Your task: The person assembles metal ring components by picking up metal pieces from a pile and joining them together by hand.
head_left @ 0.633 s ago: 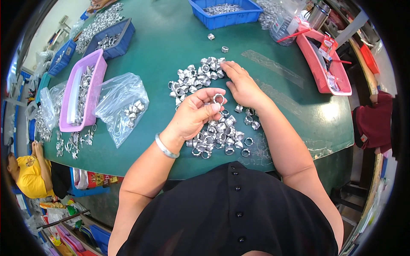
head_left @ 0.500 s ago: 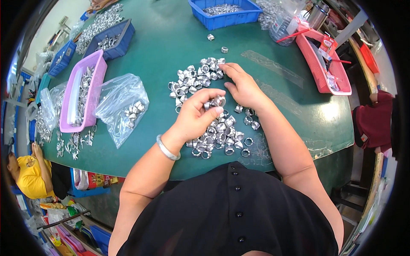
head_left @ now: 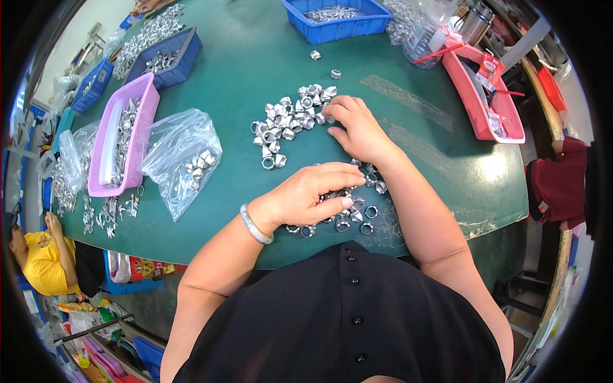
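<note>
Silver metal rings lie in two heaps on the green table [head_left: 249,57]. Over the near heap of rings [head_left: 343,225] is my left hand [head_left: 306,191], palm down, thumb and fingers apart; it hides much of that heap, and a pale bangle circles its wrist. No ring shows gripped in it. My right hand [head_left: 359,131] rests at the right edge of the far heap of rings [head_left: 287,118]. Its fingers are slightly bent, thumb apart from the forefinger, with the fingertips against the outermost rings. Two loose rings, one of them this ring [head_left: 336,75], lie farther off.
To the left are a clear plastic bag [head_left: 182,163] with several rings inside and a pink-purple basket [head_left: 153,102] of metal parts. Blue bins [head_left: 338,32] stand farther back. A pink basket [head_left: 476,108] is at right. Other people [head_left: 48,262] are at both sides.
My left hand has come down toward me from between the heaps, and the rings it held no longer show in its fingers. My right hand has shifted slightly down and left.
</note>
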`<state>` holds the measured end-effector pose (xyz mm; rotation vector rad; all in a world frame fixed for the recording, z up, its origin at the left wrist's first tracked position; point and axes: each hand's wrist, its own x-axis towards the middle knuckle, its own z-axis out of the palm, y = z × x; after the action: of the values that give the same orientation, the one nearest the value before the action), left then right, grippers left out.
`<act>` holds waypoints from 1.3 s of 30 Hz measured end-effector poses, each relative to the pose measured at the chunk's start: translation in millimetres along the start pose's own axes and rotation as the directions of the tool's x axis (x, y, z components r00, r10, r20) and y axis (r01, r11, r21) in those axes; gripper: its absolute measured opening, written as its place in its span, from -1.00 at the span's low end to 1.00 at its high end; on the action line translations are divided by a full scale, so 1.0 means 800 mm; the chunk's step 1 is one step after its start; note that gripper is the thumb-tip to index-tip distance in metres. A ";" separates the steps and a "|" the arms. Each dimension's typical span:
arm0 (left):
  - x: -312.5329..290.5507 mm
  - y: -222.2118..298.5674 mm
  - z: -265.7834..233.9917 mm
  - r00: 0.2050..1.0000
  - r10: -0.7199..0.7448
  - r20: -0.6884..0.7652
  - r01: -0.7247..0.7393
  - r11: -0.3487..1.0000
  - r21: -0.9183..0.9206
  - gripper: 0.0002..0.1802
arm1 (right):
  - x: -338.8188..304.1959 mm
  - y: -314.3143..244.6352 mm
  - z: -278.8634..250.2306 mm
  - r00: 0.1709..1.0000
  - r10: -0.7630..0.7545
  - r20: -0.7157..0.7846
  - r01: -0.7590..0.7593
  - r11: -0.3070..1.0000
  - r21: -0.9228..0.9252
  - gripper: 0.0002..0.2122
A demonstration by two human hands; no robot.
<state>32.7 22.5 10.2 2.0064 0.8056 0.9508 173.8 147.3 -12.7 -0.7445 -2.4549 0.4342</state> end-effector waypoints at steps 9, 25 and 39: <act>-0.002 0.004 -0.010 0.988 -0.085 -0.131 0.073 0.993 -0.092 -0.68 | 0.002 -0.007 -0.005 1.000 -0.006 0.025 0.007 0.999 -0.032 -0.65; 0.000 -0.010 -0.010 0.879 -0.229 -0.419 0.260 0.966 0.017 -0.82 | 0.003 -0.015 -0.009 0.964 0.230 0.137 -0.223 0.973 -0.064 -0.64; -0.001 -0.014 -0.008 0.879 -0.233 -0.416 0.280 0.958 0.057 -0.82 | 0.002 -0.018 -0.014 0.959 0.243 0.147 -0.248 0.969 0.011 -0.68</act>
<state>24.1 29.8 3.5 1.7547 1.3485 1.2028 172.9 138.2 3.1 -1.0447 -2.4910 0.6367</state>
